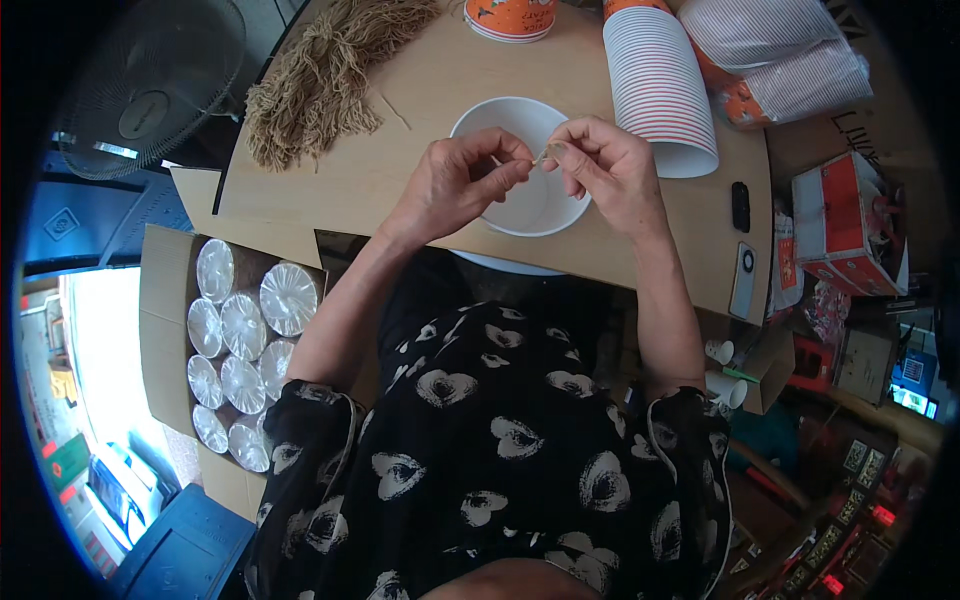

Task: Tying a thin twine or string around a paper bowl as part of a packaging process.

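Over a white paper bucket [530,212] on the table, my two hands meet fingertip to fingertip. My left hand [450,190] pinches one end of a short, thin piece of tan cord [539,159]. Pinching the same piece from the other side is my right hand [615,175], its fingers curled. Most of the cord is hidden by the fingertips. Beyond my left hand lies a large loose bundle of tan cord [330,80], with one strand strayed off it. The inside of the bucket shows plain white between my wrists.
A tall stack of nested paper buckets [655,90] lies tipped at the right, beside plastic-wrapped stacks [775,55]. An orange bucket [510,18] stands upside down at the far side. A phone [743,280] lies near the right edge. An open carton [165,330] holds wrapped stacks at left.
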`<state>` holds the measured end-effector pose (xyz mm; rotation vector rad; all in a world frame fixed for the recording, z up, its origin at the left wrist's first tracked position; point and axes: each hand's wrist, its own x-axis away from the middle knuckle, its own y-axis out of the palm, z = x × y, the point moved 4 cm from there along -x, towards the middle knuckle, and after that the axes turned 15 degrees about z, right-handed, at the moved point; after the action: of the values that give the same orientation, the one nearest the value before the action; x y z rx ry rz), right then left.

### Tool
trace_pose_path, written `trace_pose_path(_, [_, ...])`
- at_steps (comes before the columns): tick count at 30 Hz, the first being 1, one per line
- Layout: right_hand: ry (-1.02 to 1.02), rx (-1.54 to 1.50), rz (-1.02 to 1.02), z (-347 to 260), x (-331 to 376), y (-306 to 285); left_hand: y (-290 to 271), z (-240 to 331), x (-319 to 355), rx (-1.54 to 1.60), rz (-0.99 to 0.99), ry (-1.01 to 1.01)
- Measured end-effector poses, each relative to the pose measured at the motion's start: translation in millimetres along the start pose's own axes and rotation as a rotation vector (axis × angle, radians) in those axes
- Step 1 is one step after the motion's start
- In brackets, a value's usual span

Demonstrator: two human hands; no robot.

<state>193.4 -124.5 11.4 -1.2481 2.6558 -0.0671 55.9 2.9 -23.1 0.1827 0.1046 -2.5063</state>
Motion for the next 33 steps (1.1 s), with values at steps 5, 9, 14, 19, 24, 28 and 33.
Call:
trace_pose_path(5, [0.079, -0.031, 0.032, 4.1, 0.7, 5.2, 2.1, -0.8, 2.8, -0.121, 0.104, 0.177])
trace_pose_path(9, [0.133, -0.049, 0.082, 8.8, 1.9, 7.7, 3.5, -1.0, 5.3, -0.106, 0.188, 0.251])
trace_pose_path(14, [0.161, -0.055, 0.083, 16.3, 2.9, 9.6, 7.0, -8.4, 6.1, -0.034, 0.215, 0.261])
trace_pose_path(19, [0.182, -0.024, 0.084, 15.6, 3.4, 10.9, 7.5, -6.5, 6.5, -0.008, 0.276, 0.369])
trace_pose_path(24, [0.213, 0.008, 0.071, 13.6, 4.4, 11.9, 5.8, -1.6, 9.6, -0.149, 0.265, 0.493])
trace_pose_path(28, [0.219, 0.012, 0.051, 13.1, 3.2, 11.4, 5.4, 4.6, 11.2, -0.249, 0.242, 0.567])
trace_pose_path(33, [0.189, -0.009, 0.058, 12.1, 2.1, 7.9, 0.2, 5.5, 9.3, -0.243, 0.211, 0.376])
